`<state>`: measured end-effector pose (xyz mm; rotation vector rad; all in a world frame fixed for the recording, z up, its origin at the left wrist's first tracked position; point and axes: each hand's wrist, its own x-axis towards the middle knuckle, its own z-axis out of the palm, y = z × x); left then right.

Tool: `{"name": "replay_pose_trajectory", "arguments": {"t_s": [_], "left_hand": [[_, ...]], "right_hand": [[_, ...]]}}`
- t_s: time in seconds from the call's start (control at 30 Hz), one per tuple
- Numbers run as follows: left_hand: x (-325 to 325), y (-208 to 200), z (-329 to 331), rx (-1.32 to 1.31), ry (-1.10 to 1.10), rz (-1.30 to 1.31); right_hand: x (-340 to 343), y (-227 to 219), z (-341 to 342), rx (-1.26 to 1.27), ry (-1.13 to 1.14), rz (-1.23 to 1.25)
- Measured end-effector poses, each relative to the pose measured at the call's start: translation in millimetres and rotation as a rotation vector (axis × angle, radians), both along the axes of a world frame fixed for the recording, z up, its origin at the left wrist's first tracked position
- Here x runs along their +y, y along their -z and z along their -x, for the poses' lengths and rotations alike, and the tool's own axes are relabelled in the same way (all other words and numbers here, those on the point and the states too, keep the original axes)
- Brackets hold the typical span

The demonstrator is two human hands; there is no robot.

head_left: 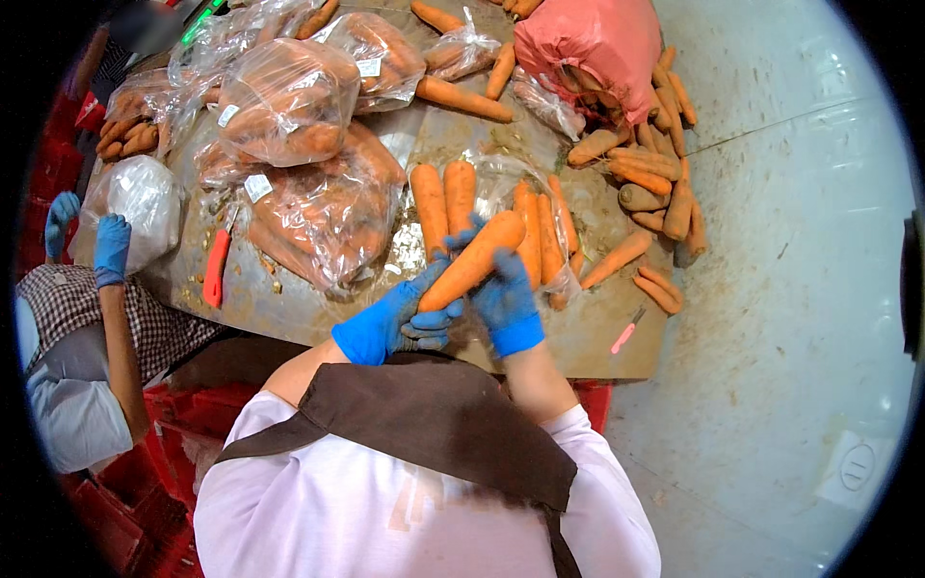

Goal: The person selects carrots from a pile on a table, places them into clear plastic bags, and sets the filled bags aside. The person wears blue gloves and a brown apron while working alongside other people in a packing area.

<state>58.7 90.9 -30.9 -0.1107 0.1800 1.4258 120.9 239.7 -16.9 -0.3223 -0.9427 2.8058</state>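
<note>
A large orange carrot point(474, 262) lies slantwise between my two blue-gloved hands, above the table's near edge. Around its lower left end my left hand point(393, 316) is closed. My right hand point(508, 306) grips its right side, and its fingers are partly hidden and slightly blurred. Just beyond the hands, two carrots point(430, 207) lie side by side. To their right, several more carrots point(549, 241) rest in or under an open clear plastic bag point(499, 175).
Filled carrot bags point(318, 217) are piled left on the metal table point(617, 352). A red-handled knife point(218, 268) lies left, a pink-handled one point(628, 332) right. Loose carrots point(665, 173) surround a red sack point(588, 53). A co-worker's gloved hand point(113, 246) touches a clear bag point(140, 207).
</note>
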Motion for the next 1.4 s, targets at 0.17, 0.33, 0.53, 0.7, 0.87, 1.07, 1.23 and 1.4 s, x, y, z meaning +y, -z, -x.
{"name": "replay_pose_trajectory", "arguments": {"t_s": [0.17,0.33,0.53,0.7,0.87,1.07,1.23,1.4], "left_hand": [[6,-7,-13,0.738,-0.243,0.342],[20,-8,-10,0.670,-0.321,0.520],[16,-27,-6,0.336,-0.108,0.317],[13,-26,-18,0.171,-0.019,0.273],[19,-18,-13,0.325,-0.174,0.283],[40,-16,1,0.588,-0.583,0.591],[23,-15,11,0.997,-0.532,0.488],[22,-3,-15,1.209,-0.454,0.405]], "right_hand": [[22,-3,4,0.025,0.114,0.007],[-16,9,-5,-0.189,0.118,-0.568],[2,-15,14,-0.128,0.224,-0.122],[44,-19,17,-0.034,0.269,-0.012],[5,-27,12,-0.120,0.205,-0.185],[-34,6,-2,-0.300,0.070,-0.602],[-8,3,9,-0.200,0.084,-0.406],[30,-6,8,-0.037,0.205,0.094]]}}
